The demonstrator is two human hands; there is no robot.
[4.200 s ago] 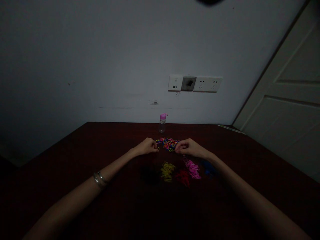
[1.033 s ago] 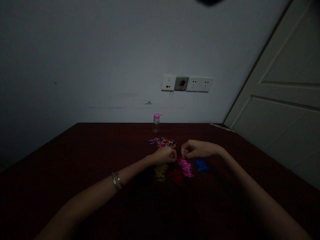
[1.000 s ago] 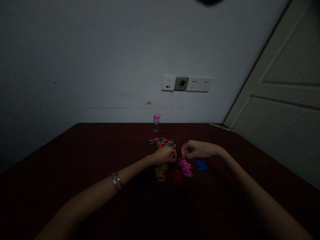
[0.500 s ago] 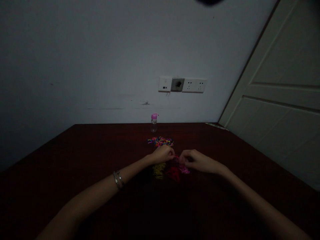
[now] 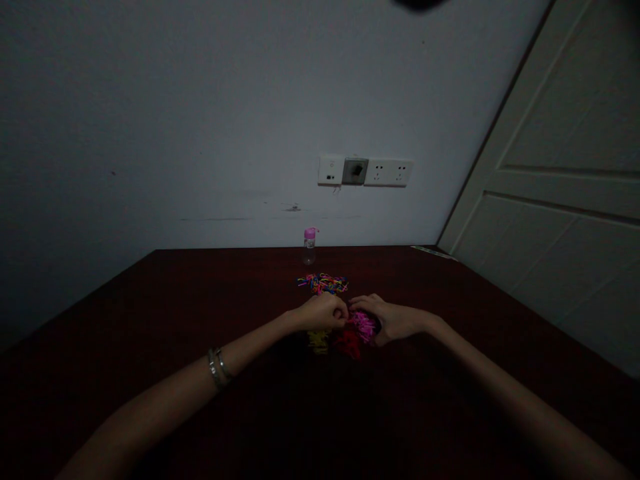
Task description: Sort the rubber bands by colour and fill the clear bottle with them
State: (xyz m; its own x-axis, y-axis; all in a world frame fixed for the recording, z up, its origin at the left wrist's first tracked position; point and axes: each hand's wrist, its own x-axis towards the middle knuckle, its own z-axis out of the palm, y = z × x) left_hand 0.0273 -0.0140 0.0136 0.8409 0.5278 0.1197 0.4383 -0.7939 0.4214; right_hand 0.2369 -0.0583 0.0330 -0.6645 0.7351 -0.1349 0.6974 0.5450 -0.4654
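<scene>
My left hand point(image 5: 324, 311) is closed, thumb and forefinger pinched together beside the red pile; what they hold, if anything, is too small to make out. Around the far and right sides of a pink pile of thin bands point(image 5: 364, 327) curves my right hand point(image 5: 393, 319), its fingers and thumb spread apart. A red pile of bands point(image 5: 349, 343) lies just left of the pink one. Partly under my left wrist is a yellow pile of bands point(image 5: 318, 342). Beyond the hands lies a mixed heap of multicoloured bands point(image 5: 323, 283); they look like small rubber bands.
A clear bottle with a pink lid point(image 5: 309, 247) stands behind the mixed heap on the dark red table point(image 5: 225, 287). Sockets and a switch point(image 5: 365, 171) are on the wall at the back. A pale panelled door point(image 5: 565, 193) borders the right side.
My right hand has opened from a curled grip and spread around the pink pile, which now looks more gathered. My left hand stays pinched in nearly the same place.
</scene>
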